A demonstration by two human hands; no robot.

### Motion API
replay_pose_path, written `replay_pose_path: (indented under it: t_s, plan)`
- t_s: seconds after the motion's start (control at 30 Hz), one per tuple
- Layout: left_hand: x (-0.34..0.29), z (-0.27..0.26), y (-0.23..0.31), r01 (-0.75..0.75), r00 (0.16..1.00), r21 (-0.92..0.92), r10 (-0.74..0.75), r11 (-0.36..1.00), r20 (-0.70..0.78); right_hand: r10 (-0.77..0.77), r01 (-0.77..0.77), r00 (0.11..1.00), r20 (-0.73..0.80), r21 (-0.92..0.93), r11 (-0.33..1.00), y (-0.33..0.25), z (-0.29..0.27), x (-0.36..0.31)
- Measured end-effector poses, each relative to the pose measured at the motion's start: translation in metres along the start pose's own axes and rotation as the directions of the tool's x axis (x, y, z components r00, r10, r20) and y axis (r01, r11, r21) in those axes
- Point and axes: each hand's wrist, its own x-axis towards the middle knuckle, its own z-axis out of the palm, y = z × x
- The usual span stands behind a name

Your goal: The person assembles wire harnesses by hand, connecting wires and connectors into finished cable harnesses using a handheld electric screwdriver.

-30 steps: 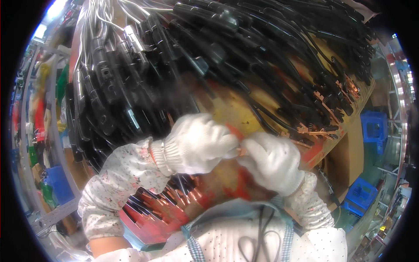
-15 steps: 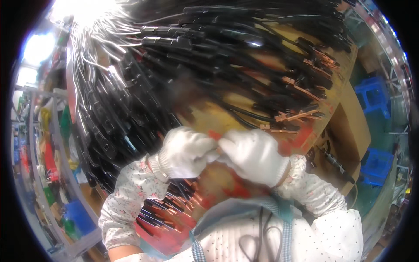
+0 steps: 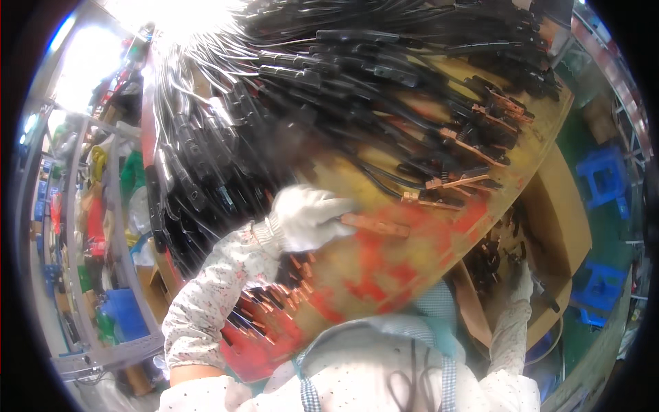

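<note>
Near the frame's centre our left hand (image 3: 306, 218) grasps a copper-coloured piece (image 3: 379, 225) over the tabletop (image 3: 374, 278), while we cannot tell whether our right hand (image 3: 523, 283), inside the lower-right cardboard box (image 3: 564, 206), grips anything.

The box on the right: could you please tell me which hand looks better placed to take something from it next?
Probably the right hand: it is down at the opening of the box, while the left hand is over the table, holding a copper strip.
</note>
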Motion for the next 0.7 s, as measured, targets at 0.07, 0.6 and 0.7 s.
replay_pose_path:
  t_s: [0.07,0.6,0.7]
  plan:
    - [0.003,0.001,0.004,0.004,1.000,0.007,-0.003,1.000,-0.028,0.073,-0.265,0.954,0.291,0.701,0.662,0.038,-0.029,0.022]
    - [0.006,-0.006,0.020,0.100,0.989,-0.046,-0.105,0.994,-0.106,-0.082,0.077,0.996,-0.040,0.849,0.523,-0.123,-0.004,-0.060]
    - [0.012,0.002,0.020,0.073,0.986,-0.032,-0.077,0.997,-0.150,-0.082,0.184,0.983,-0.166,0.910,0.372,-0.257,0.044,-0.140]
